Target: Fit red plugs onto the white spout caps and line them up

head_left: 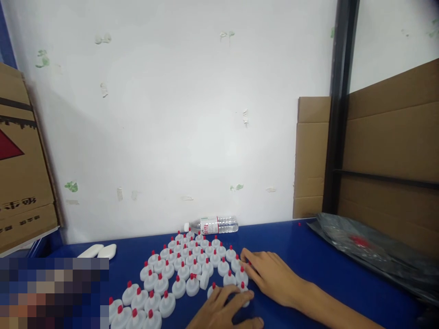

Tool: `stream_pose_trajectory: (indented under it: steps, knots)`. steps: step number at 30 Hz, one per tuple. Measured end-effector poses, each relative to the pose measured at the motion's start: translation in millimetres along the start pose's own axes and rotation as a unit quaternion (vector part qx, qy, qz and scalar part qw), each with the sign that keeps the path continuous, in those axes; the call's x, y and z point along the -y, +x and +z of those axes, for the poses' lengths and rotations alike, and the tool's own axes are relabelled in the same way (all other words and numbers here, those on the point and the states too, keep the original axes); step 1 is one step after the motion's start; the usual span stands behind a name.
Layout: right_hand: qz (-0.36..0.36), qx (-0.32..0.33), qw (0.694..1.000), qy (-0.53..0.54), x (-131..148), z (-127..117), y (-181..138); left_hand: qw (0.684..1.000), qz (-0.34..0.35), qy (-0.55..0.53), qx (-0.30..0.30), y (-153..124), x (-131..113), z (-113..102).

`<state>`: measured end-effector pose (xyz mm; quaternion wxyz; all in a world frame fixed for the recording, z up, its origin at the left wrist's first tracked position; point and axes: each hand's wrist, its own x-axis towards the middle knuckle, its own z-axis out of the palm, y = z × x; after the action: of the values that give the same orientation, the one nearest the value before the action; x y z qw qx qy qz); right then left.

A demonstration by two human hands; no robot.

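Observation:
Many translucent white bottle caps with red tips (178, 288) stand mostly upright in close rows on the blue table. One white cap (205, 280) lies tipped on its side among them. My left hand (226, 308) reaches in from the bottom edge, its fingers spread over caps at the front right of the group. A cap (243, 286) there is partly hidden behind its fingers. My right hand (269, 274) rests at the right side of the group, fingers stretched out along the outer caps (241, 276). Neither hand visibly grips a cap.
A clear water bottle (219, 225) lies on its side against the wall behind the caps. Two white objects (107, 251) sit at the left of the blue table (284, 242). A dark plastic bag (363, 251) with something red lies at the right. Cardboard (312, 155) stands behind.

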<state>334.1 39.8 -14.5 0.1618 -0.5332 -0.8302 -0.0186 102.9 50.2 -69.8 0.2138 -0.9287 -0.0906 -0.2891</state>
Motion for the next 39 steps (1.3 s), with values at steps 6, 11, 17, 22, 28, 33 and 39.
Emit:
stream_pose_trajectory:
  steps: [6,11,17,22,28,33,39]
  knots:
    - [0.001,-0.002,1.0,0.001,-2,3,0,0.997,-0.043,-0.003,0.069,-3,16,-15]
    - [0.005,0.003,1.0,0.004,-1,2,0,0.986,-0.09,-0.033,0.14,3,19,-31]
    - [0.007,0.004,1.0,0.008,-2,3,0,0.97,-0.11,-0.051,0.209,6,18,-34]
    - [0.012,-0.005,1.0,0.013,-3,5,-1,0.971,-0.113,-0.053,0.206,3,18,-32]
    - [0.023,-0.02,0.999,0.028,2,-1,-1,0.982,-0.113,-0.074,0.129,-4,16,-26]
    - [0.027,-0.023,0.999,0.027,1,-4,0,0.986,-0.121,-0.089,0.071,-8,15,-20]
    - [0.023,-0.023,0.999,0.018,1,-7,2,0.986,-0.12,-0.077,0.09,-9,15,-20]
